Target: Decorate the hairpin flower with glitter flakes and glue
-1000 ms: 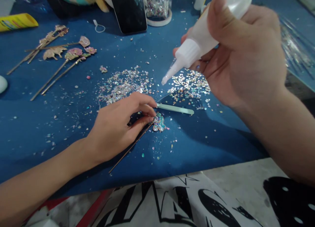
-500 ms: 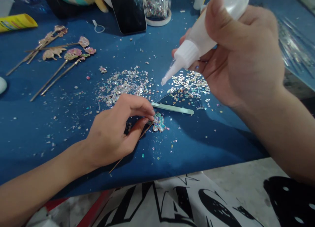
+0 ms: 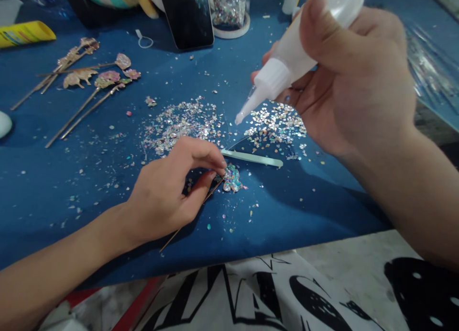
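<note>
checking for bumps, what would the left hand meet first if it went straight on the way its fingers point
The left hand would likely meet the glittery ornament first; it sits right at the fingers, though whether they touch is hard to tell.

The desk is dimly lit; a soft shadow is cast beneath the right hand; outer edges are stretched.

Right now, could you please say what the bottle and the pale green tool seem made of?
Bottle: probably plastic, smooth and translucent, given its cloudy whitish wall. Pale green tool: perhaps coated metal or plastic; its even, faintly glossy colour leaves that open.
</note>
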`<move>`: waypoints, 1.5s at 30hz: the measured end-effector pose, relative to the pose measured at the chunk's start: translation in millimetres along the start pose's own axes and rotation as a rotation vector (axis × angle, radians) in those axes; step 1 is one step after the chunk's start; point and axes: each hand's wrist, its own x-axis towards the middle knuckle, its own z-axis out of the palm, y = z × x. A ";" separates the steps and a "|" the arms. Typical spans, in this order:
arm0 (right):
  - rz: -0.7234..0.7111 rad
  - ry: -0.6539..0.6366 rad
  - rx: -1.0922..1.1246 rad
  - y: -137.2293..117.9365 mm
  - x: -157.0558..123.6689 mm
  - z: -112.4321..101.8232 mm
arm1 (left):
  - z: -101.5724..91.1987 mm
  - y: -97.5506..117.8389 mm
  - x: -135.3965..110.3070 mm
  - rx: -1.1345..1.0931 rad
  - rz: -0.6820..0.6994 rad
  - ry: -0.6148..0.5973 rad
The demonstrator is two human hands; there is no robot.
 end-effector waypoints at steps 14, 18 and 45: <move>0.038 0.018 0.001 -5.0 -2.6 1.9 | -6.5 3.9 1.1 0.013 -0.095 0.212; 0.040 -0.081 -0.051 -5.3 -11.6 6.2 | -11.5 5.5 4.1 0.044 -0.049 0.224; -0.117 -0.281 -0.466 -5.7 -25.4 10.4 | -12.8 2.1 4.0 0.284 0.012 0.238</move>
